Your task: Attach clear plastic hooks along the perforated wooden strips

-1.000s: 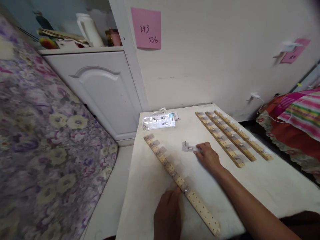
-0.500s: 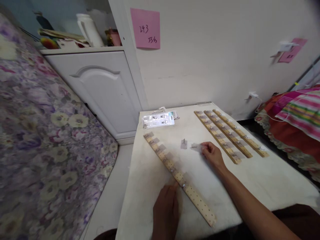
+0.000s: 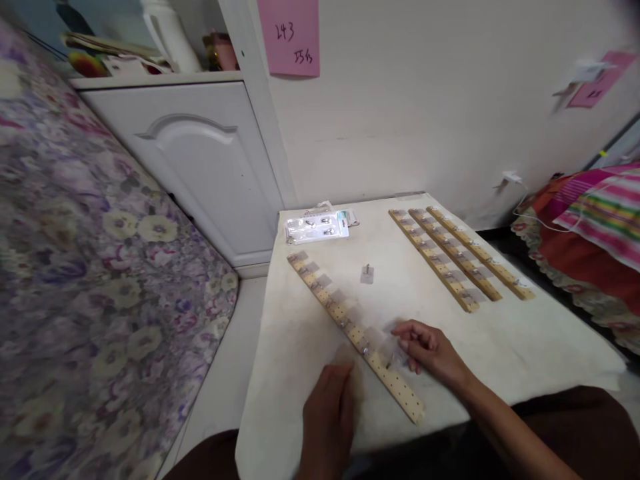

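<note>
A long wooden strip [image 3: 345, 323] with rows of small holes lies slantwise on the white table [image 3: 525, 340], several clear adhesive hooks stuck along its far half. My right hand [image 3: 433, 350] pinches a clear adhesive hook [image 3: 391, 350] and holds it on the strip's near part. My left hand [image 3: 327, 413] rests flat on the table beside the strip's near end, fingers together and stretched. Another single clear hook [image 3: 367, 273] lies loose on the table further back.
Three more wooden strips [image 3: 453, 257] fitted with hooks lie side by side at the back right. A clear blister pack of hooks [image 3: 317, 227] sits at the back left. A floral mattress [image 3: 95, 267] is on the left, a white cabinet [image 3: 200, 160] behind, striped bedding [image 3: 600, 213] on the right.
My right hand picked one clear hook up from the middle of the table and carried it back toward me onto the slanting strip. The other loose hook stayed. The left hand barely moved.
</note>
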The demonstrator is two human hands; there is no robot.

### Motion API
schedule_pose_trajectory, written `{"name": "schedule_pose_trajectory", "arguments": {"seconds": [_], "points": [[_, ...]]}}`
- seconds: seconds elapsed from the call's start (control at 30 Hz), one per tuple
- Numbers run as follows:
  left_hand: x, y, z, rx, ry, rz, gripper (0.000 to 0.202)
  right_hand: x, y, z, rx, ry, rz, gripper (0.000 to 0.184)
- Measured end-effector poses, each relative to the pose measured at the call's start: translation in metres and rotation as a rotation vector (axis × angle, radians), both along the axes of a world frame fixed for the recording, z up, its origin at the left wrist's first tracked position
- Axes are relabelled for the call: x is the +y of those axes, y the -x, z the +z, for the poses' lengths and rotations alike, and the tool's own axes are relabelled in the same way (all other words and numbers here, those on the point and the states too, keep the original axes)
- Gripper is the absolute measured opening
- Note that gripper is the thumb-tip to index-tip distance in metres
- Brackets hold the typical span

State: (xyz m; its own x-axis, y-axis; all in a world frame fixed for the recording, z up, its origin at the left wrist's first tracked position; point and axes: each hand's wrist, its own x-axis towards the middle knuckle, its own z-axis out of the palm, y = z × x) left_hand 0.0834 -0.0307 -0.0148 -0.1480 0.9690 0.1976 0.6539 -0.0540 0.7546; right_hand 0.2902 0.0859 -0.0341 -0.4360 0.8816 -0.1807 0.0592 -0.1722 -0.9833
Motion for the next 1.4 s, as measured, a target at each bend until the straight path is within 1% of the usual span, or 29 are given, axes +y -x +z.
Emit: {"name": "schedule_pose_trajectory", "arguments": {"seconds": [0.13,0.23,0.33,0.5,0.67,0.87,1.17,1.4], "points": [[-0.01,-0.008,-0.009,0.063,-0.035,-0.081,0.027,-0.014,0.003,0.004,-0.036,0.041,0.05,0.027],[-0.011,-0.014,-0.018,0.138,-0.126,-0.135,0.033,-0.017,0.004,0.006,-0.058,0.029,0.058,0.024],[-0.009,-0.017,-0.023,0.215,-0.198,-0.156,0.039,-0.017,0.004,0.005,-0.071,0.007,0.065,0.022],[-0.005,-0.02,-0.02,0.357,-0.198,-0.146,0.046,-0.017,0.004,0.005,-0.081,-0.018,0.076,0.017],[-0.004,-0.023,-0.021,0.429,-0.195,-0.136,0.051,-0.018,0.006,0.008,-0.105,-0.028,0.086,0.014],[-0.005,-0.025,-0.019,0.456,-0.179,-0.117,0.046,-0.019,0.008,0.012,-0.122,-0.047,0.088,0.012],[-0.004,-0.025,-0.019,0.453,-0.216,-0.119,0.045,-0.02,0.007,0.006,-0.156,-0.108,0.101,0.01],[-0.003,-0.025,-0.023,0.474,-0.24,-0.126,0.044,-0.019,0.006,0.002,-0.169,-0.161,0.114,0.009]]}}
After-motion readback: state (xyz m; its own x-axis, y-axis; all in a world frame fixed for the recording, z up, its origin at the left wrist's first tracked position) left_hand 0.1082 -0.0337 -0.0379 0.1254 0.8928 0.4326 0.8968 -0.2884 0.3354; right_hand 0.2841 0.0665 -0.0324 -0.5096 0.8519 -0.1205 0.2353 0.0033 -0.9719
